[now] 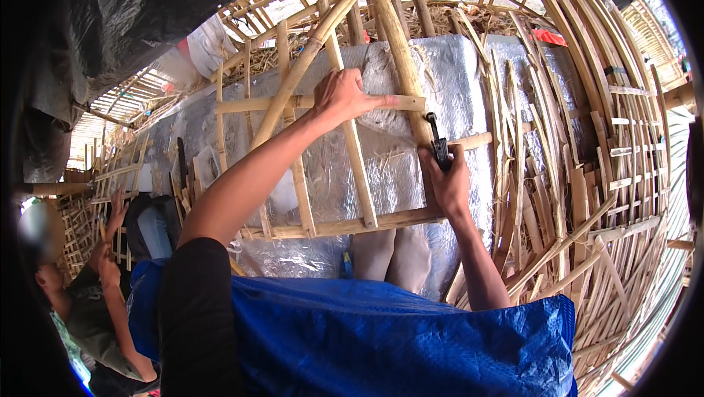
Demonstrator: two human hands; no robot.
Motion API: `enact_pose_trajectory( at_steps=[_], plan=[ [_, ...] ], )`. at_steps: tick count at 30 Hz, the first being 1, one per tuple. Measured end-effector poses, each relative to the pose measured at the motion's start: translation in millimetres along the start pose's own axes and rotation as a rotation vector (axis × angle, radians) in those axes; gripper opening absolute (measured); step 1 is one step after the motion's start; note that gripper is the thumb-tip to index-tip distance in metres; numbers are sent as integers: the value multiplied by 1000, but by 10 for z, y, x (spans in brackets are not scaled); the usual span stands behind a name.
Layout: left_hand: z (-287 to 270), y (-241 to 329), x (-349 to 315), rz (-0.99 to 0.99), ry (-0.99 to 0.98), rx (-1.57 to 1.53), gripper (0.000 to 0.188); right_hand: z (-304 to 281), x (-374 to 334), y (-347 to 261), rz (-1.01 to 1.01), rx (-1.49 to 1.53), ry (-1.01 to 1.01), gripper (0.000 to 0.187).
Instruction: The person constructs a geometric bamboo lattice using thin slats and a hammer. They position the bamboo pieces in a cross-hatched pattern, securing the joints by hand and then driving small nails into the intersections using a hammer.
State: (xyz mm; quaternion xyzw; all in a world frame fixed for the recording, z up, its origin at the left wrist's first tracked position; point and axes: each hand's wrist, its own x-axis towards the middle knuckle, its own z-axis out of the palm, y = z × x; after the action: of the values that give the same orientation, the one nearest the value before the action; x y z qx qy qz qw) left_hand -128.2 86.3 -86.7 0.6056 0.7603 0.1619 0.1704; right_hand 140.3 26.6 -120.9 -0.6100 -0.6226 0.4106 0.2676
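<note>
My left hand (pixel 343 96) is closed around a flat bamboo crosspiece (pixel 293 103), its thumb stretched along the strip toward the right end. That end overlaps a round bamboo pole (pixel 400 52), part of a ladder-like bamboo frame with several uprights and a lower bar (pixel 345 222). Gripped in my right hand (pixel 449 184) is a black hammer-like tool (pixel 437 140) with a narrow shaft. Its small head lies just below the crosspiece's right end, beside the pole; whether it touches cannot be told. A slanting bamboo pole (pixel 304 59) crosses the frame's left part.
Shiny silver sheeting (pixel 462 74) lies beneath the frame. Many loose bamboo strips (pixel 535 177) and a slatted bamboo panel (pixel 634 155) crowd the right. Blue tarp (pixel 396 338) covers my lap. Another person (pixel 95 294) works at the left, under dark plastic sheeting (pixel 132 23).
</note>
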Motion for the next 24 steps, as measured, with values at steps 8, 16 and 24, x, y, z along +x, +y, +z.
enact_pose_trajectory(
  at_steps=[8, 16, 24],
  plan=[
    [-47, 57, 139, -44, -11, 18, 76, -22, 10, -59, -17, -37, 13, 47],
    [-79, 53, 257, -103, -220, 58, 81, -373, 79, -696, -226, -268, 120, 37],
    [-239, 221, 206, -42, -220, 94, 80, -524, 205, -713, -267, -211, -54, 30]
  ],
)
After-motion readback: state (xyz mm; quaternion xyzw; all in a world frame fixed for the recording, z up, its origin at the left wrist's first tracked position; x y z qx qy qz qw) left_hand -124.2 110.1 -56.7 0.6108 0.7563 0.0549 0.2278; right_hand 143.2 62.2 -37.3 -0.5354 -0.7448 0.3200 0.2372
